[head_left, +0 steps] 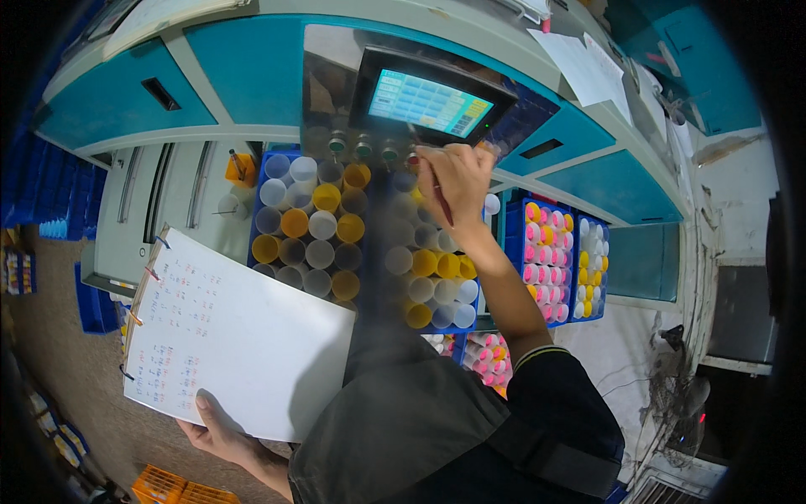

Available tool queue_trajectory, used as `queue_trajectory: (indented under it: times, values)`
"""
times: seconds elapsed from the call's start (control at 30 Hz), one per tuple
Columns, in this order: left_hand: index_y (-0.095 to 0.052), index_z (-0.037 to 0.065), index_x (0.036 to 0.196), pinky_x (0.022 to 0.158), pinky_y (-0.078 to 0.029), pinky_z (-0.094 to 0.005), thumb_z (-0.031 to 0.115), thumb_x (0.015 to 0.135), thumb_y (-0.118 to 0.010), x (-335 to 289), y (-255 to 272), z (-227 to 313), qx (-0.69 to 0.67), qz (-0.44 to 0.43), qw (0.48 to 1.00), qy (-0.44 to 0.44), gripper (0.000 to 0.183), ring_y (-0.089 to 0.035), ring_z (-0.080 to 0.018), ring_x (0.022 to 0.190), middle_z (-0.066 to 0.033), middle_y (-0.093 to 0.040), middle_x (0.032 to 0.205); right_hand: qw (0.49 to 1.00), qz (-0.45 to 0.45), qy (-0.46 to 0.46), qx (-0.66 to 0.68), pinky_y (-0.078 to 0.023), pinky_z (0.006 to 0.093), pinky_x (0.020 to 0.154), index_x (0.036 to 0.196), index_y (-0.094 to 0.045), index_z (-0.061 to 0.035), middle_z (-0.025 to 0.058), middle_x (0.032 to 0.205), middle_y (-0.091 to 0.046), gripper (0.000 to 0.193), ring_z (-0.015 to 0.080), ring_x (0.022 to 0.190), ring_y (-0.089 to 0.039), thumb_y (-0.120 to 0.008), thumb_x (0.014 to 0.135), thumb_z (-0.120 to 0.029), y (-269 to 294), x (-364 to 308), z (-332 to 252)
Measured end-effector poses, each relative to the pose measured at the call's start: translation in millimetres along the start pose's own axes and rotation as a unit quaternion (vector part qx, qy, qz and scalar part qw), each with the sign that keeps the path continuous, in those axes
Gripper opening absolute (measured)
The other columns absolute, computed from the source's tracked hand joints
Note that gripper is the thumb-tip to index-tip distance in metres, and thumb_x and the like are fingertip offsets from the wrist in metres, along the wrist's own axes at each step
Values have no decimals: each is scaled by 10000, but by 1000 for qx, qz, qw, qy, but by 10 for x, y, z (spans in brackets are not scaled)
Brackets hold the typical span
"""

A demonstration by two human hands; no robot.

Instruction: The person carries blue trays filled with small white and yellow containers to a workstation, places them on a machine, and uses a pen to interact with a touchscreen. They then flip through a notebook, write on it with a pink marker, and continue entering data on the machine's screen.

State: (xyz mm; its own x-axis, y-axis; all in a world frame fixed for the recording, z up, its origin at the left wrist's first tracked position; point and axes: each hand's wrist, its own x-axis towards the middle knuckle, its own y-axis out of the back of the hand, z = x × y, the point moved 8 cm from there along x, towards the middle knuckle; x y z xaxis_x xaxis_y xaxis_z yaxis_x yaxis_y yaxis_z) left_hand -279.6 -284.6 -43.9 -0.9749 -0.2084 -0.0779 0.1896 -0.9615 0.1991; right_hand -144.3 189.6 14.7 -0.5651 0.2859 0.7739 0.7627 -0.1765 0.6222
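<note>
My left hand [217,430] grips the lower edge of an open ring-bound notebook [252,336], thumb on top of the page. Handwritten rows in dark and red ink cover the page's left side. My right hand [463,181] is closed around a dark red pen [441,200], which slants down along the palm. That hand is just below a lit touch screen [430,102] in a black frame, beside a row of round push buttons [363,147]. Whether its fingertips touch the panel I cannot tell.
Below the panel, blue crates [259,197] hold upright white and yellow tubes. Further crates [514,244] with pink, yellow and white pieces stand to the right. Teal cabinet doors [243,67] run along the machine. Orange crates [159,485] lie on the floor [75,336] at lower left.
</note>
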Motion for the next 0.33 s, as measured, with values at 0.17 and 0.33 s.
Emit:
queue_trajectory:
  times: [0.17, 0.33]
  values:
    - [-543, 4, 1288, 920, -480, -379, 296, 860, -738, -21, -20, 39, 10, 5, 1000, 1, 553, -597, -212, 1018, -149, -633, 1136, 998, 24, 57, -8, -340, 368, 745, 925, -667, -113, -3, 739, -596, 194, 186, 759, -567, -707, 738, -78, -128, 85, -131]
    - [-520, 16, 1340, 948, -472, -393, 314, 840, -756, -30, -17, 19, 4, 8, 1000, 14, 627, -591, -243, 1066, -173, -614, 1208, 999, 29, 5, -39, -315, 381, 730, 983, -695, -94, 10, 732, -587, 253, 200, 748, -557, -699, 730, -87, 26, -41, 38]
